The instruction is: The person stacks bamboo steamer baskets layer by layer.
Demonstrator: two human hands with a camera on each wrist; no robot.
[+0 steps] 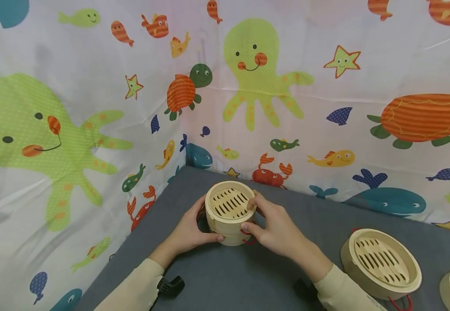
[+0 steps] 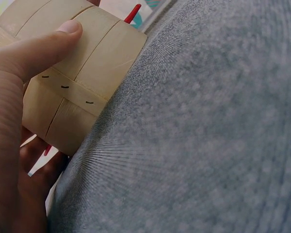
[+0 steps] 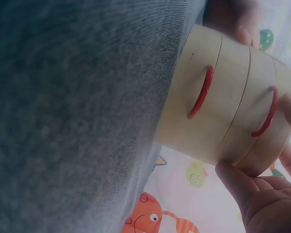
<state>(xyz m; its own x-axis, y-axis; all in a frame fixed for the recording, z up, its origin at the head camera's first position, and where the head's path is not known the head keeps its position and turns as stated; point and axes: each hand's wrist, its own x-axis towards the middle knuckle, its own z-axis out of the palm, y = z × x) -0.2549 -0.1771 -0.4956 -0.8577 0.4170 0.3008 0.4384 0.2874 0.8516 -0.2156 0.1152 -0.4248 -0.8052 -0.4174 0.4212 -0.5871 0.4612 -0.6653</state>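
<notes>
A small stack of round bamboo steamer baskets (image 1: 218,224) stands upright on the grey cloth, its slatted inside facing up in the head view. My left hand (image 1: 187,231) grips it from the left, thumb along the front wall and the other fingers round the far side. From the right, my right hand (image 1: 279,226) pinches the upper basket, with fingers at its rim and the thumb lower down near a red handle. The right wrist view shows a lower red handle (image 3: 202,92) and an upper red handle (image 3: 266,114) on the stacked walls (image 3: 228,97).
To the right sits a wider bamboo steamer basket (image 1: 347,261) with a red handle. Another round bamboo piece (image 1: 447,287) is cut off by the right edge. Sea-animal curtains (image 1: 306,39) border the grey cloth-covered table (image 1: 271,285) at the back and left.
</notes>
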